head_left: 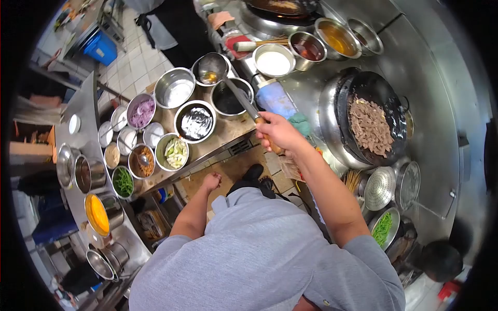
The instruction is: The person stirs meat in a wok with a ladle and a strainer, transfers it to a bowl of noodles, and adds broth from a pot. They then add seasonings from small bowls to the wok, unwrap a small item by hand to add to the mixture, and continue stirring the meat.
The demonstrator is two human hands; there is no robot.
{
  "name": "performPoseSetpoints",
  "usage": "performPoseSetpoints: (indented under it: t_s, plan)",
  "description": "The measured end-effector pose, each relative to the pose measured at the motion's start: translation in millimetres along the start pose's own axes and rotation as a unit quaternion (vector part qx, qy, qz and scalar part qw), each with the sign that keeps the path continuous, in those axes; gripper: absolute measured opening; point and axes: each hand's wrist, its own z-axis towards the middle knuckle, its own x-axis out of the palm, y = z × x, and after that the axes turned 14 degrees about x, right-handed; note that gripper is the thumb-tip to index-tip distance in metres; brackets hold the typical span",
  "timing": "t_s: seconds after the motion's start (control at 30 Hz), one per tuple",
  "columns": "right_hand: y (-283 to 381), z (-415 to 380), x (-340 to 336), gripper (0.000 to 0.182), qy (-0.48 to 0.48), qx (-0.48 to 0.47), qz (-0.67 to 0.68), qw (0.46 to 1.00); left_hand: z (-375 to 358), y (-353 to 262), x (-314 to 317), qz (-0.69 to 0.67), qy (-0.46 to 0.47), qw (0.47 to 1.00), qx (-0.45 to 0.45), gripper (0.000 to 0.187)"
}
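Note:
My right hand [280,133] grips the wooden handle of a ladle [243,98]. The ladle's bowl rests over a steel pot [227,61] at the back of the counter, with a little amber liquid showing in it. Just under the ladle's shaft stands a pot of dark liquid [232,98]. My left hand [211,181] hangs by my body with its fingers curled, near the counter's front edge, and nothing shows in it. To the right, sliced browned meat [371,127] lies in a black wok [397,109] on the stove.
Pots of sliced purple onion [141,113], pale green chopped vegetable [176,153] and green pieces [123,182] crowd the left counter. A perforated strainer [379,187] sits below the wok. Bowls of white [275,62] and amber liquid [340,39] stand behind it. Another person [179,31] stands at the back.

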Motion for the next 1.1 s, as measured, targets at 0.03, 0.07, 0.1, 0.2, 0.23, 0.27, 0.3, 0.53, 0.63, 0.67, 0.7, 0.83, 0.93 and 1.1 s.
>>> performPoseSetpoints:
  t_s: [0.03, 0.07, 0.1, 0.2, 0.23, 0.27, 0.3, 0.53, 0.63, 0.67, 0.7, 0.83, 0.93, 1.1]
  plan:
    - [2.1, -5.7, -4.8, 0.033, 0.076, 0.029, 0.151, 0.985, 9.1, 4.6, 1.1, 0.022, 0.014, 1.0, -0.008, 0.016]
    - [-4.1, -4.9, -15.1, 0.014, 0.151, 0.022, 0.23, 0.961, 18.4, 7.9, 1.2, 0.045, 0.028, 0.998, -0.015, 0.016]
    - [-8.7, -7.4, -22.1, 0.014, 0.141, 0.01, 0.24, 0.96, 28.9, 12.2, -0.3, 0.056, 0.039, 0.998, -0.004, 0.016]
    - [-35.4, -25.9, -43.1, 0.01, 0.362, 0.03, 0.497, 0.788, 46.6, -0.2, 2.7, 0.108, 0.131, 0.985, 0.014, 0.018]
    - [-47.4, -35.2, -49.9, 0.011, 0.41, 0.021, 0.545, 0.731, 47.3, -14.9, 7.4, 0.117, 0.141, 0.983, 0.024, 0.019]
    - [-59.4, -51.1, -52.3, 0.015, 0.423, 0.007, 0.571, 0.704, 57.1, -11.0, 12.1, 0.021, 0.139, 0.99, 0.017, 0.02]
    - [-72.6, -68.1, -53.7, 0.019, 0.44, -0.009, 0.595, 0.673, 47.0, -40.6, 17.7, 0.019, 0.149, 0.988, 0.023, 0.02]
    - [-155.3, -208.5, -42.5, 0.043, 0.18, -0.226, 0.548, 0.785, 41.7, -165.5, 76.5, 0.15, 0.366, 0.89, 0.227, 0.016]
    - [-169.5, -239.5, -37.7, 0.059, -0.208, -0.17, 0.38, 0.885, 15.2, -256.8, 124.6, 0.132, 0.444, 0.849, 0.253, 0.015]
    - [-171.3, -242.1, -42.0, 0.058, -0.262, -0.155, 0.337, 0.891, 14.3, -274.3, 142.1, 0.115, 0.458, 0.814, 0.339, 0.015]
    - [-173.0, -247.5, -48.6, 0.058, -0.322, -0.135, 0.292, 0.89, 16.6, -289.8, 160.0, 0.102, 0.475, 0.815, 0.317, 0.013]
    - [-207.2, -208.7, -107.2, 0.052, -0.137, -0.319, 0.639, 0.687, -11.8, -377.9, 234.1, 0.222, 0.383, 0.714, 0.542, 0.012]
    - [-197.7, -190.3, -85.7, 0.05, -0.19, -0.324, 0.649, 0.661, -21.4, -420.5, 276.4, 0.213, 0.256, 0.526, 0.782, 0.016]
    - [-197.7, -228.4, -38.1, 0.054, -0.633, -0.012, 0.134, 0.762, 14.5, -426.9, 319.1, 0.357, 0.251, 0.513, 0.739, 0.022]
